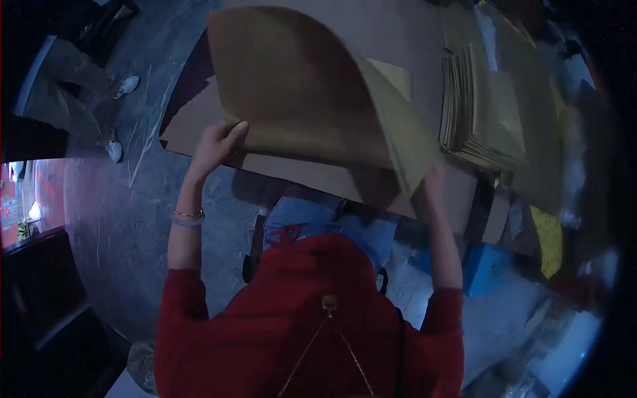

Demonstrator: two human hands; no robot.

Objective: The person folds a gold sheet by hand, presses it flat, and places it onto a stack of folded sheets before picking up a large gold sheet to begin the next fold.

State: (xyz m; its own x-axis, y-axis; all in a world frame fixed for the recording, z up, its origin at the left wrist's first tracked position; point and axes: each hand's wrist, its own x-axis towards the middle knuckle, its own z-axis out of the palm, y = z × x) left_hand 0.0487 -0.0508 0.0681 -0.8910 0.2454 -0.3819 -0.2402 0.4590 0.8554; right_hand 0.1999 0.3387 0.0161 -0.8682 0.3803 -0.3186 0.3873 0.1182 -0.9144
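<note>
While both arms reach forward over the near edge of the table, a large brown sheet is held up above it, bent into a broad curve, its far part raised and its right side sloping down. At the table's near edge, left of its middle, the left hand holds the sheet's near left part in a narrow pinch, thumb on top; the other fingers are mostly hidden. Farther right along the same edge, the right hand is at the sheet's lower right corner, but it is blurred, and whether its fingers are closed on the paper cannot be told.

Behind the sheet, a paler piece shows on the table. Toward the table's right side lies a stack of brown paper, its layered edges facing left. Something yellow hangs down beyond the table's near right corner, and a blue box is below the near edge, right of the right forearm. Left of the table, a co-worker's legs and pale shoes show on the grey floor.
</note>
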